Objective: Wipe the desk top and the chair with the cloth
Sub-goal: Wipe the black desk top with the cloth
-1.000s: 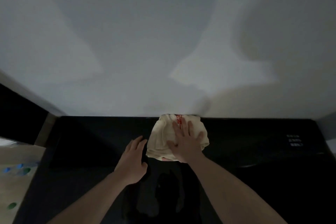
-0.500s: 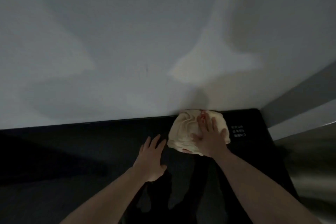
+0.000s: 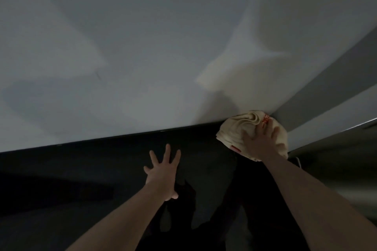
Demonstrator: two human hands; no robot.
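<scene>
Here the left hand [image 3: 163, 177] lies flat on the dark counter [image 3: 81, 179], fingers spread. Farther off, the right hand [image 3: 263, 144] presses the cloth [image 3: 238, 128] into the far right corner by the wall [image 3: 142, 47], fingers straight. Wiping seems underway; no chair shows.

Dim, grainy frame. Soft overlapping shadows fan across the pale wall [image 3: 142, 47]; black table [image 3: 81, 189] swallows detail, faint reflections at lower centre. Wide-angle bend at edges.

Dim room, pale wall [image 3: 142, 47] with soft shadows, grey side panel [image 3: 334, 96] at right, warm light patch.
</scene>
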